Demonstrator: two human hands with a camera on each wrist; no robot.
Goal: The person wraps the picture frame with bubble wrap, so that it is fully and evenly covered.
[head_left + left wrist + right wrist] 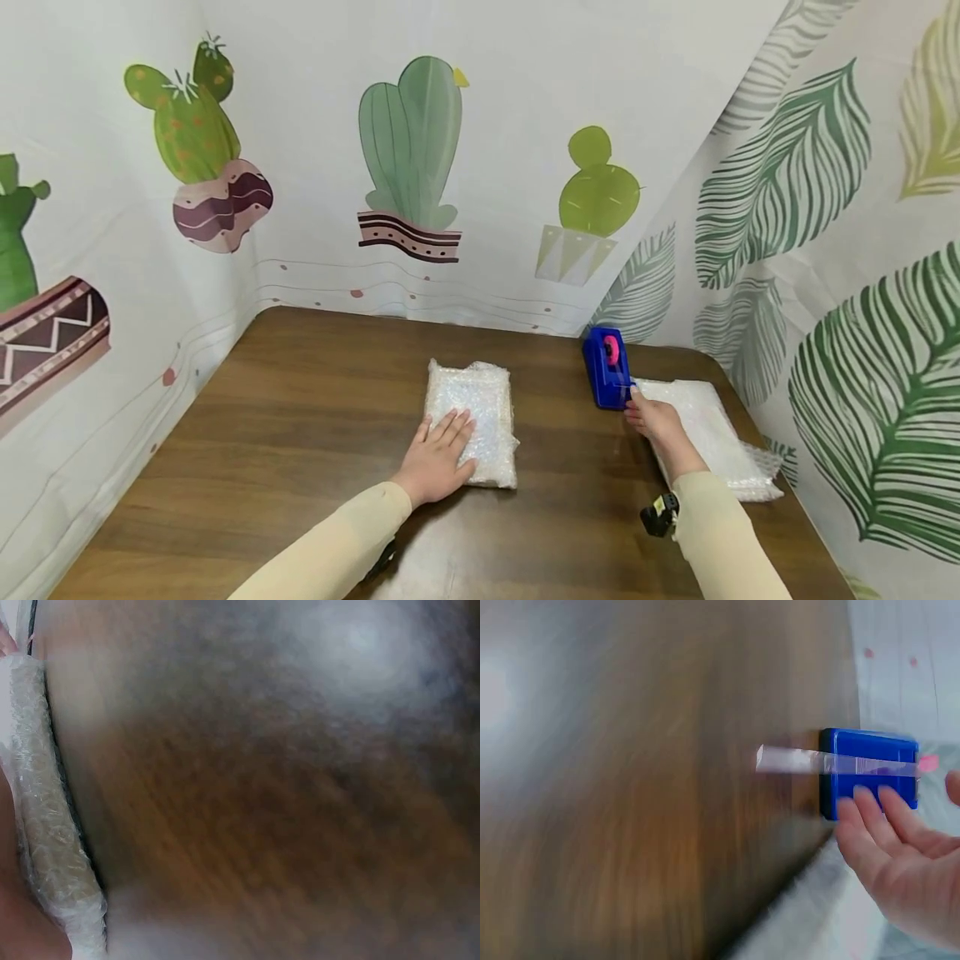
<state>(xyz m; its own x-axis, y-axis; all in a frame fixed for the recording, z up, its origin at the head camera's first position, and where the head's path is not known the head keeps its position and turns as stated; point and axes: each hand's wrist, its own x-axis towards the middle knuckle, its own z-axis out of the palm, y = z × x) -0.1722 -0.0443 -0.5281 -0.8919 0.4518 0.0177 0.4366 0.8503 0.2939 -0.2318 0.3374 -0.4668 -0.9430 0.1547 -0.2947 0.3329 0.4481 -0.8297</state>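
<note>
My left hand (437,467) lies with fingers spread on a bubble-wrapped rectangular package (491,417) in the middle of the table. That package's wrapped side (49,802) runs along the left edge of the left wrist view. Over at the right, my right hand (658,423) is at the front end of a blue tape dispenser (600,375) with a pink core. In the right wrist view, a strip of clear tape (791,760) sticks out from the dispenser, past the fingertips (845,810). The thumb stands apart from the fingers there, and nothing is between them.
A second bubble-wrapped package (701,417) lies at the right edge of the brown wooden table (322,392), partly behind the right hand. Patterned cloth (510,167) with cacti and leaves hangs behind the table and at its sides.
</note>
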